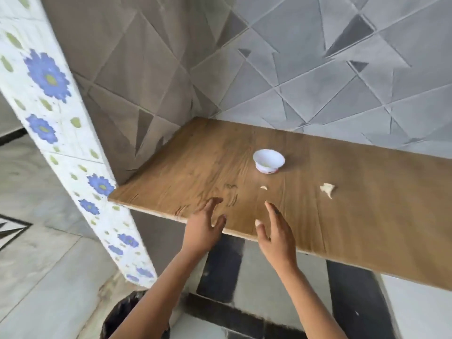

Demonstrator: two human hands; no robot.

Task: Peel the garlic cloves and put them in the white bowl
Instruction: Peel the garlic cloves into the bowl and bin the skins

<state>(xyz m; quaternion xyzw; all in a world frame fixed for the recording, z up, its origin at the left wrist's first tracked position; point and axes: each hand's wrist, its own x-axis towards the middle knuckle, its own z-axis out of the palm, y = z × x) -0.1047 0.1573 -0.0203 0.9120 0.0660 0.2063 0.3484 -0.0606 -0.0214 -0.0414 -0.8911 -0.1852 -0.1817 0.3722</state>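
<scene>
A white bowl [268, 160] with a red mark near its foot stands upright on a wooden worktop [367, 216], set a little in from the back edge. In front of the bowl, nearer the person, lies a small pale bit [264, 187]. It may be a garlic clove, though it is too small in the view to say for sure. To the right of the bowl and about as far forward as the small bit lies a larger pale lump [327, 189], ragged at its edges, resting on the wood and well apart from both bowl and bit. The person's left hand [205, 231] reaches over the near edge of the worktop, in front of the bowl and to its left, with fingers spread and relaxed and nothing held. The right hand [276, 236] is just beside it, straight in front of the bowl, with fingers also loose and extended toward the small bit without touching it. Behind the bowl rises a grey tiled wall [318, 69] with triangle patterns. Far to the bowl's left stands a white pillar [49, 94] with blue flowers.
</scene>
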